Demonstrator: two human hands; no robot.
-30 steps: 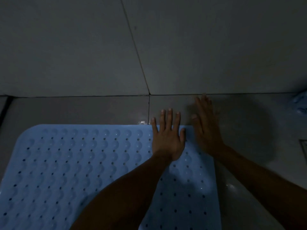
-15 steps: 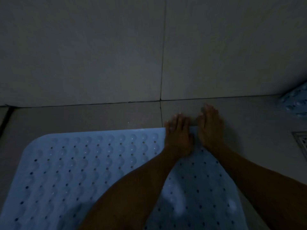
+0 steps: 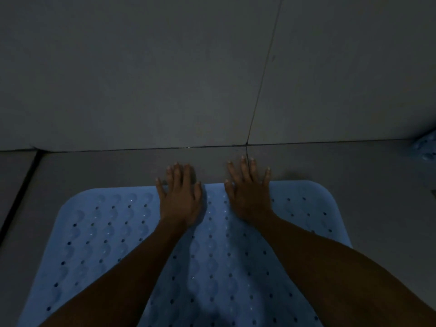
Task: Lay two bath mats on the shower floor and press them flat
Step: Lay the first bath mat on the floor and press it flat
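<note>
Both hands — left (image 3: 180,201), right (image 3: 250,197) — lie flat, fingers straight, over the mat's (image 3: 113,232) far edge. Fingertips seemingly touch bare floor (image 3: 94,171) before the wall (image 3: 141,79).

Readable text: none in this dim view.
Light blue perforated rubber bath mat (image 3: 113,232): only rows of raised bumps and small round holes, no brand or label.
Grey tiled wall (image 3: 141,79): plain, no signs or numbers.

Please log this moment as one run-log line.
left hand: flat on blue bath mat far edge | right hand: same | second mat: far right, unplaced
</note>
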